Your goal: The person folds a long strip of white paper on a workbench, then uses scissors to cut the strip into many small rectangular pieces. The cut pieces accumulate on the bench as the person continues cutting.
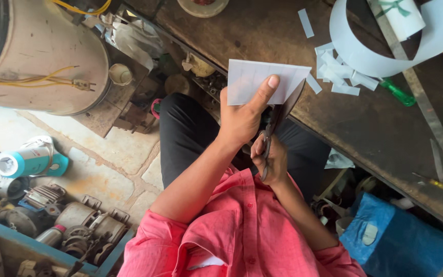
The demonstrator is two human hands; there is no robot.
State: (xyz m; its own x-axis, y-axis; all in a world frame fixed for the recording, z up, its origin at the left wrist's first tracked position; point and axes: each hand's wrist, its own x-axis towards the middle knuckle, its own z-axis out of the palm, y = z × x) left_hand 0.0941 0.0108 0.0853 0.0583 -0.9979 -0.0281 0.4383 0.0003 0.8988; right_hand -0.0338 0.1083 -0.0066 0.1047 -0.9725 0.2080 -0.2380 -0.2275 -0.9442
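The pale grey-white rectangular sheet of stiff paper (260, 79) is held up in the air, just over the near edge of the dark, worn wooden surface (375, 133), above the person's lap. The left hand (242, 115) pinches it from below: the thumb lies pressed flat across the sheet's front, its tip near the middle of the sheet, and the other fingers are hidden behind it. Just under and to the right of that hand, the right hand (272, 159) is closed around the handles of a pair of dark metal scissors (278, 120). The scissors' blades rise past the left hand and meet the sheet at its lower right corner; whether the blades stand apart or together cannot be told, since the sheet and hand cover much of them.

Beyond the sheet, near the middle of the surface, lies a heap of small cut strips of the same pale paper (337, 77), with one more strip (306, 23) apart toward the far edge. A long curled band of pale paper (385, 64) arcs over the heap. A green-handled screwdriver (398, 93) lies just right of the heap, beside a long metal ruler (426, 107) running toward the surface's right end. Off the surface, on the floor at the left, stands a large metal drum (37, 51).
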